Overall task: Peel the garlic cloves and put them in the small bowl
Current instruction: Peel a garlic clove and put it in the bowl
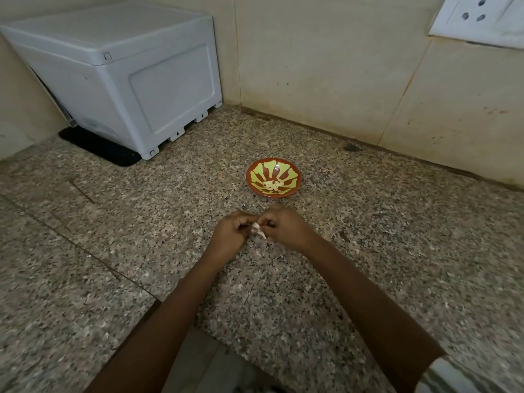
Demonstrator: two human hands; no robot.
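Note:
A small red and yellow-green patterned bowl [273,177] sits on the speckled granite counter [141,222] with several peeled pale garlic cloves [272,185] lying in it. Just in front of the bowl, my left hand [231,232] and my right hand [283,226] meet over the counter. Both pinch one garlic clove [259,230] between their fingertips, and a strip of whitish skin hangs from it. Most of the clove is hidden by my fingers.
A grey-white plastic appliance box [119,78] stands on a black mat [99,147] at the back left. Beige tiled walls meet at the corner behind the bowl, with a white socket plate [479,15] at top right. The counter's front edge is cut away near my forearms.

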